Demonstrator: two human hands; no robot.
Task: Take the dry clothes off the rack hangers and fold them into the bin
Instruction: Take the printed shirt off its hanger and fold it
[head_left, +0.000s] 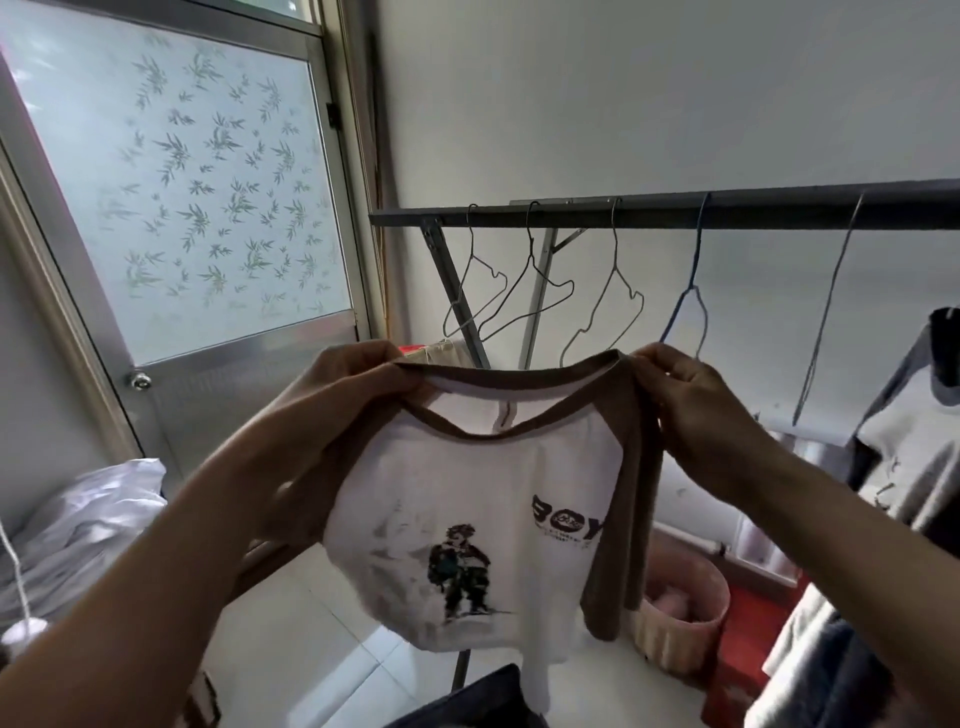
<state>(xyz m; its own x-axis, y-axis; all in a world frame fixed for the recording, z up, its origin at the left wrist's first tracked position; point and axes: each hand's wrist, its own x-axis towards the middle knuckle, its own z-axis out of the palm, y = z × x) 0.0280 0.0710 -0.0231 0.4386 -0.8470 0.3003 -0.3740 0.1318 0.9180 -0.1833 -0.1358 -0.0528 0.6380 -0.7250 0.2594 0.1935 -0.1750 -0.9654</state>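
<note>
Fingers of the left hand (343, 384) and right hand (691, 395) pinch the shoulders of a white-and-brown shirt (467, 499), held up below the rack's (675, 212) bare wire hangers (602, 301).

We stood in a small room with plain pale walls (649, 93). At our left was an aluminium-framed door (171, 208), its frosted pane (197, 171) printed with green bamboo leaves and glowing with soft daylight; a round metal knob (140, 380) sat at the frame's lower left corner. The floor (291, 644) was laid with glossy white tiles. A heap of crumpled white bedding (88, 525) lay by the left edge of our view, with a thin white cord (15, 577) hanging before it.
</note>
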